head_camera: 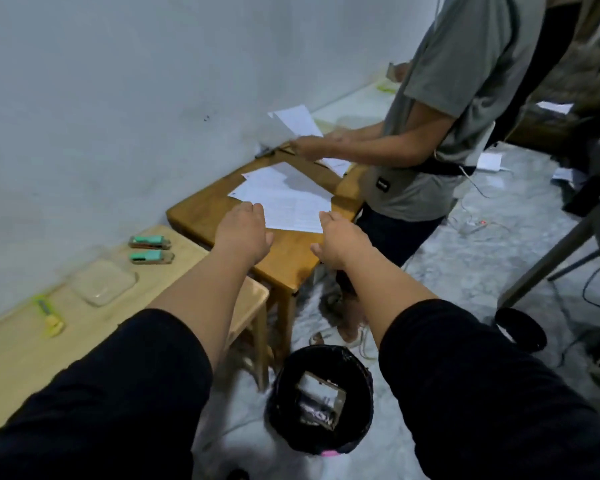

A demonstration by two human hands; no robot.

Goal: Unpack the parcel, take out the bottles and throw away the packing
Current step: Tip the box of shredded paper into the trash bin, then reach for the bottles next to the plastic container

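Below my empty, open left hand [245, 230] and right hand [340, 240], packing [321, 403] already lies binned [281, 386]; bottles [149, 249] stand unpacked.

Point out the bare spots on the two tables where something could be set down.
Light table: bare wood nearest the camera, below the yellow-green tool; the wall side holds the clear container and two green bottles. Dark table: bare near corner and left edge; the papers crowd its middle.
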